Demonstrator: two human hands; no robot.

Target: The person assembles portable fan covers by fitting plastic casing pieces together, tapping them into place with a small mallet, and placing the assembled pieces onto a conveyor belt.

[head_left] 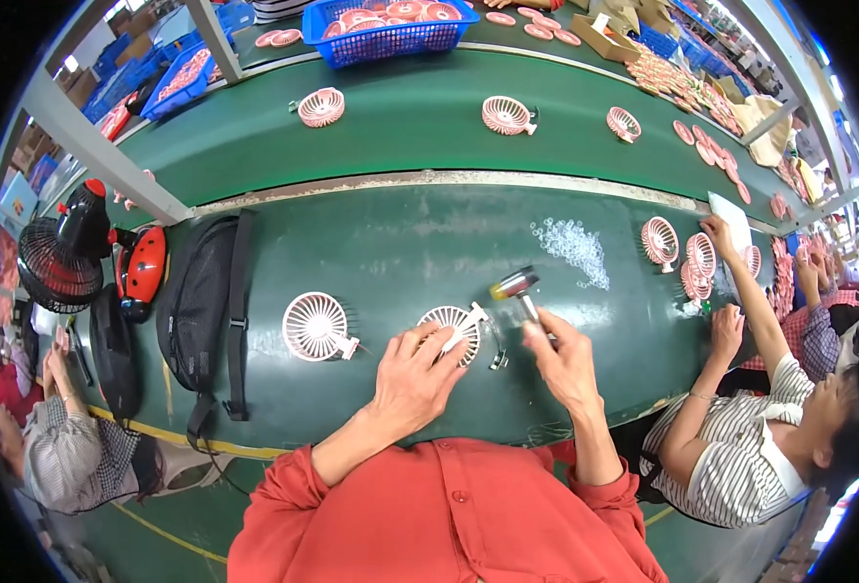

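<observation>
In my right hand (567, 361) is a small mallet (517, 284) with a yellowish and dark head, raised just above the table. My left hand (416, 367) presses its closed fingers on a pale pink fan housing (460, 325) and steadies it on the green table. That housing has a short white stem piece at its upper right, and a small part on thin wires lies beside it. Another round pale pink fan housing (315, 326) lies face up to the left of my left hand, apart from it.
Small clear rings (573, 251) are heaped at the right. A black bag (201, 306) and a black fan (60, 253) stand at the left. Beyond runs a green conveyor (400, 126) with fan housings and a blue basket (390, 39). Co-workers sit on both sides.
</observation>
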